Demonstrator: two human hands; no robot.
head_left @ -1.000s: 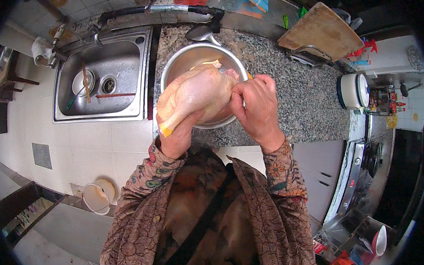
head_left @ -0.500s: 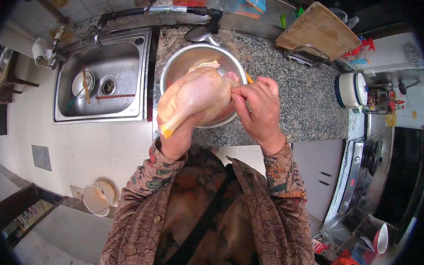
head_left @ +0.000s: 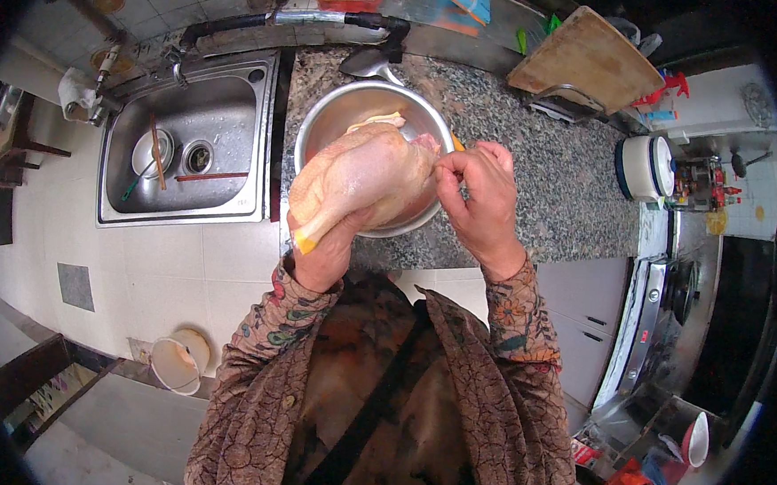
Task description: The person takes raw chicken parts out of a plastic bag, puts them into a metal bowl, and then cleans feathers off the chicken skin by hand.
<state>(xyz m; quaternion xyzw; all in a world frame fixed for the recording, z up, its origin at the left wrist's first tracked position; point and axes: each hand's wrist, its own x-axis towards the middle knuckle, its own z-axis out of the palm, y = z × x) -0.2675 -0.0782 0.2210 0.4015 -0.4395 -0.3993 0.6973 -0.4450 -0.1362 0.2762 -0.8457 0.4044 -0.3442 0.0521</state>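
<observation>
The raw chicken (head_left: 361, 174) has pale, moist, slightly pimpled skin. Behind it the bowl (head_left: 338, 115) is brushed steel (dull sheen), on speckled polished granite counter (head_left: 543, 190). Left of the bowl, a satin steel sink (head_left: 236, 109); far right, a matt wooden board (head_left: 591, 59).

Pale raw chicken (head_left: 363, 177) (plucked) held over steel bowl (head_left: 343, 115).

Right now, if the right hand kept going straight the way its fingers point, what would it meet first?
The right hand points left, fingertips already at the raw chicken held by the left hand over the steel bowl. It would probably press into the chicken first, though depth is unclear.
</observation>
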